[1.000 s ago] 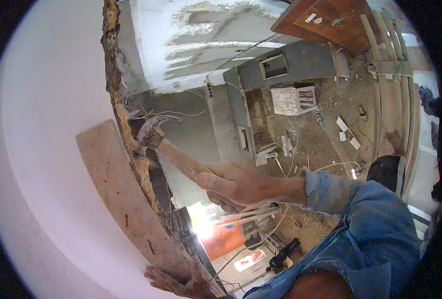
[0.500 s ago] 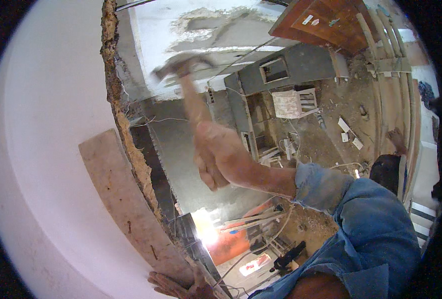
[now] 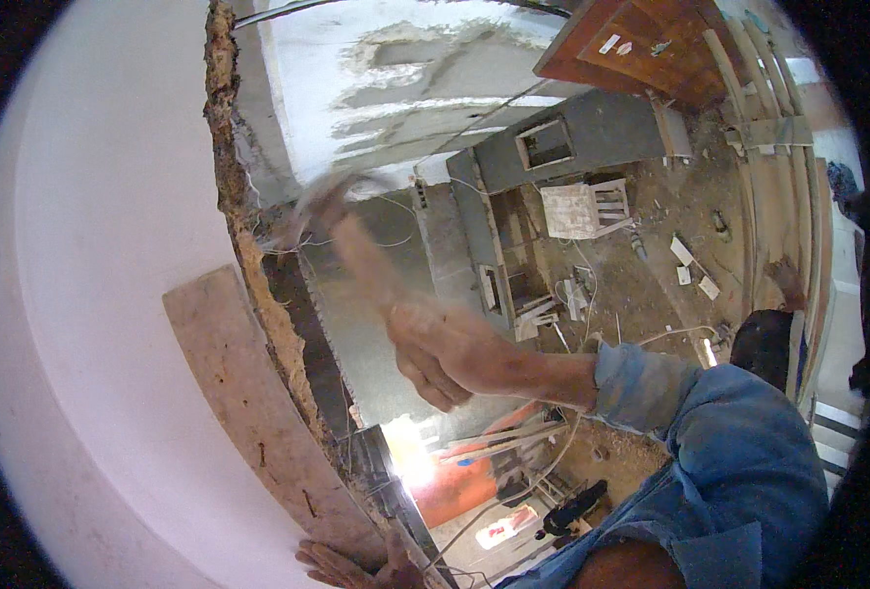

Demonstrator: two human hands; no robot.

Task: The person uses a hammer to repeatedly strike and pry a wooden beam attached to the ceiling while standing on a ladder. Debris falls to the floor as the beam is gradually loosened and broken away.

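My right hand (image 3: 445,353) is closed around the wooden handle of a hammer (image 3: 361,257), raised in mid-air. The hammer's head is smeared by motion and is close to the broken edge of the wall (image 3: 258,265). A flat wooden board (image 3: 248,393) lies slantwise against the white wall face, along that rough edge. At the board's lower end my left hand (image 3: 361,567) grips across it, fingers on one side and thumb on the other. Part of this hand is cut off by the picture's lower rim.
Long planks (image 3: 768,216) run along the right, with dark cloth (image 3: 764,339) by them. Far below are a whitish stool (image 3: 584,209), scattered debris and a dark-clothed person (image 3: 574,508). A brown wooden panel (image 3: 641,49) is at the top right; a bright light glares low.
The hammer head has swung down and slightly left, closer to the broken wall edge. My right hand has dropped a little; my left hand stays on the board.
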